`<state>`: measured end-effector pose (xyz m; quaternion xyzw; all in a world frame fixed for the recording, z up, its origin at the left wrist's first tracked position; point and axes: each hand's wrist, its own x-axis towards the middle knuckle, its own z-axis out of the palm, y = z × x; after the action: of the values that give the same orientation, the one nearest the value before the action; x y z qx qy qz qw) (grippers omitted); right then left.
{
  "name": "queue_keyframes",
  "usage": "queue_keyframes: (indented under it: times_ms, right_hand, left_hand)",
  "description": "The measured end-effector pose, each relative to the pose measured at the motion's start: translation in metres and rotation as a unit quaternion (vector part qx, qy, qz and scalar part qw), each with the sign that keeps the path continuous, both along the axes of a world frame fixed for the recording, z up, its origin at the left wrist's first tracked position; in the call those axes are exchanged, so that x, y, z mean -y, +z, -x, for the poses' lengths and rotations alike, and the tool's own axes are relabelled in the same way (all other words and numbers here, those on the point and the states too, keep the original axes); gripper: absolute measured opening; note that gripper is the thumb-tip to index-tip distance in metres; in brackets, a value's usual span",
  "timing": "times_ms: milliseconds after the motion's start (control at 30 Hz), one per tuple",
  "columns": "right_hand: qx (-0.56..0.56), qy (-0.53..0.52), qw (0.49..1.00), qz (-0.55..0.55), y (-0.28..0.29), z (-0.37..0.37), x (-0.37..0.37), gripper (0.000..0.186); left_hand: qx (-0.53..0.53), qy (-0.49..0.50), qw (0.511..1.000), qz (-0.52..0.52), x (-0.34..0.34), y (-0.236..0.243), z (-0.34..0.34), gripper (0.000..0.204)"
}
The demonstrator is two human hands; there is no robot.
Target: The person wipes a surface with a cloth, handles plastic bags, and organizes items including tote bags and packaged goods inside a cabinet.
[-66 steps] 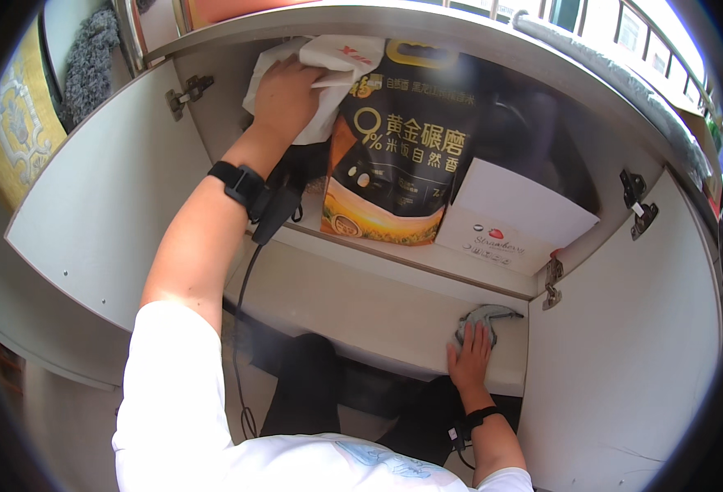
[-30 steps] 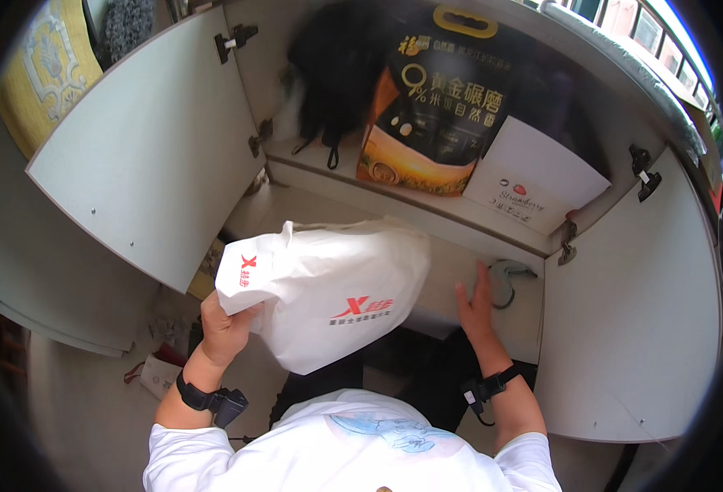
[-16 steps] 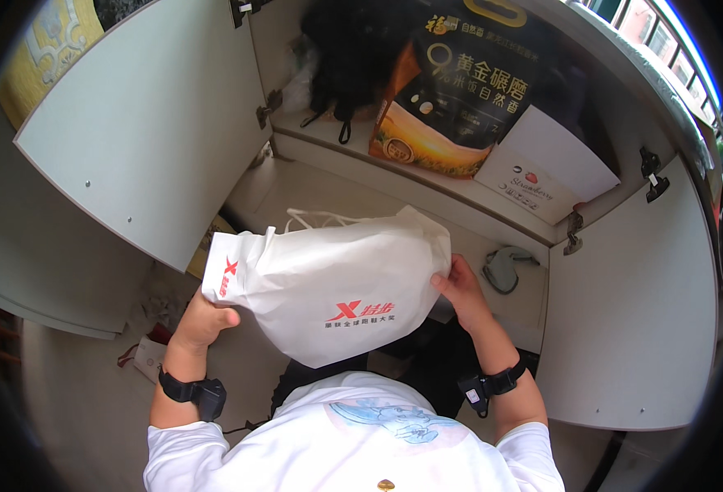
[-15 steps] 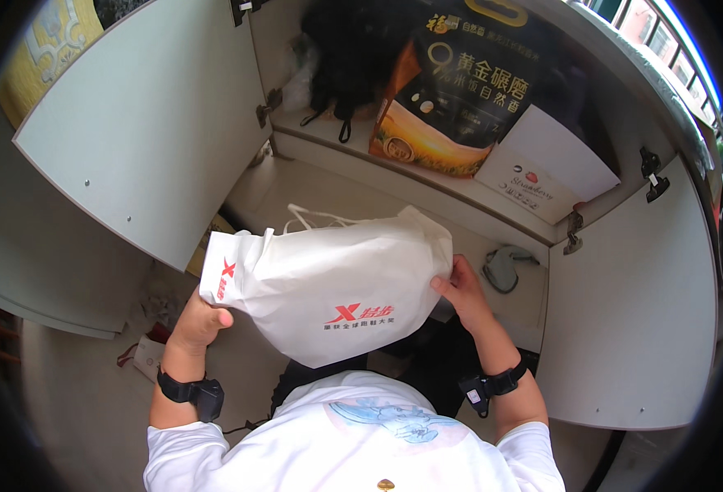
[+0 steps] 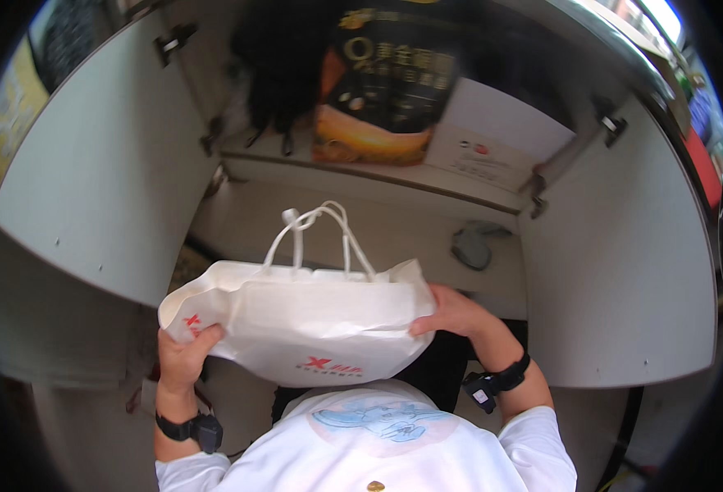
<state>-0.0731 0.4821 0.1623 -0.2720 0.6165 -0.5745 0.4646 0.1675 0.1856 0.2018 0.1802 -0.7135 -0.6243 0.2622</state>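
A white shopping bag [image 5: 312, 320] with red printing hangs upright in front of my chest, its corded handles [image 5: 345, 238] standing up in a loop. My left hand [image 5: 185, 353] grips its left side, thumb on the front face. On the opposite side my right hand [image 5: 451, 314] pinches the bag near its upper corner, thumb in front. The bag's mouth faces up, with its edges nearly together; what lies inside is hidden. Black devices are strapped to both wrists.
Ahead stands a cabinet with its left door [image 5: 107, 172] and right door [image 5: 624, 271] swung wide. On its shelf are a black-and-orange package [image 5: 378, 107], a white box [image 5: 492, 131] and a dark bundle [image 5: 279, 82]. A grey cloth item [image 5: 472, 246] lies on the lower level.
Both hands have lowered the bag toward me and tipped it more upright. Its handles, which lay slack before, now stand up. The view has shifted slightly to the right.
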Motion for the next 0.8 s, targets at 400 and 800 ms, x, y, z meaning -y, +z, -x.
queue_keyframes:
  times_ms: [400,800]
  right_hand:
    - [-0.424,-0.339,0.823,0.17,0.0,-0.026,-0.027,0.012]
    - [-0.258,-0.324,0.898,0.145,-0.019,-0.034,-0.037,0.008]
  left_hand:
    - [-0.005,0.037,0.999,-0.008,-0.02,0.013,0.014,0.036]
    - [0.025,-0.048,0.97,0.237,-0.034,0.063,0.047,0.131]
